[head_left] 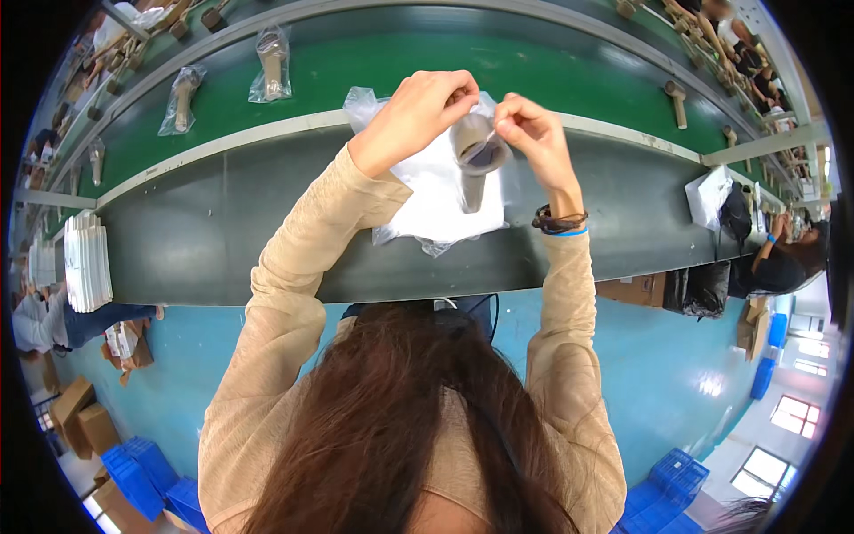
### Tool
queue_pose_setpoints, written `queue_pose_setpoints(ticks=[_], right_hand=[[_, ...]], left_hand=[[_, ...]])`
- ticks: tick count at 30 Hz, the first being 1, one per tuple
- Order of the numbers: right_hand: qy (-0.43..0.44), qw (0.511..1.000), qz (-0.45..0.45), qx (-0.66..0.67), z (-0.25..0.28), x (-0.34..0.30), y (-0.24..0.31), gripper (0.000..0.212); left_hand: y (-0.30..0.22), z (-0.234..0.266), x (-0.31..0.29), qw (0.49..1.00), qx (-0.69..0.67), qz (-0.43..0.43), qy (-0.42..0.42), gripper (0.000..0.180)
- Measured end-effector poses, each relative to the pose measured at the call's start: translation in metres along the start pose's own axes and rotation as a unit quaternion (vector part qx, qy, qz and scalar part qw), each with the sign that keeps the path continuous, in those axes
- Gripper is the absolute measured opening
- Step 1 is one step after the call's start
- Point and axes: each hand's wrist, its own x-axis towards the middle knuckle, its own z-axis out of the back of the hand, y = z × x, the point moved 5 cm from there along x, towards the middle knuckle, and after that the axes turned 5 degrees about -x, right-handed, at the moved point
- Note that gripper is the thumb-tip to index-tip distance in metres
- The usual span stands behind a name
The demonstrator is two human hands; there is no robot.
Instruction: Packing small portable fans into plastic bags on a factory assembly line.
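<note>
1. Currently, the left hand [425,114] is nearly closed, fingers curled and thumb brought in, pinching the upper edge of a clear bag [487,107].
2. Likewise, the right hand [534,133] has thumb and forefinger drawn together on the bag's film, the other fingers loosely bent; a dark bracelet [560,219] circles its wrist.
3. Between and just below both hands is the grey-beige dryer [473,173], its round, dark opening uppermost and its handle running down toward the person. Film lies about its head; how much of it is inside the bag I cannot tell.
4. Beneath the dryer and the left hand, a white pile [420,196] of thin film rests on the black bench [196,240].
5. Beyond the hands runs a green belt [374,67]. Two bagged dryers [274,67] lie there, to the left of the left hand, and another dryer [678,102] lies well right of the right hand.
6. Far left of the left hand stands a white stack [87,258]; far right of the right hand, a white packet [707,198].
</note>
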Motion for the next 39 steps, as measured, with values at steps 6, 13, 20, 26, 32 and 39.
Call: queue_pose_setpoints(ticks=[6,13,20,26,32,39], right_hand=[[-0.173,0.973,0.088,-0.128,0.033,0.025,0.004,0.011],[-0.322,0.877,0.05,-0.352,0.084,0.093,-0.048,0.018],[-0.299,0.846,-0.012,-0.441,0.078,0.2,-0.114,0.025],[-0.263,0.842,-0.062,-0.467,0.135,0.189,-0.201,0.036],[-0.231,0.903,0.08,-0.353,0.106,0.158,-0.14,0.034],[-0.226,0.932,0.051,-0.277,0.079,-0.006,-0.023,0.026]], left_hand=[[0.003,0.012,0.055,1.0,-0.018,-0.006,0.007,0.022],[0.087,-0.019,0.171,1.0,-0.018,0.005,0.007,0.025],[0.162,-0.008,0.193,0.964,0.175,0.013,-0.2,0.028],[-0.003,-0.062,0.056,0.996,0.013,-0.052,0.078,0.015],[-0.002,-0.089,-0.094,0.981,0.115,0.03,0.153,0.014],[0.026,-0.123,-0.118,0.984,0.058,0.107,0.133,0.015]])
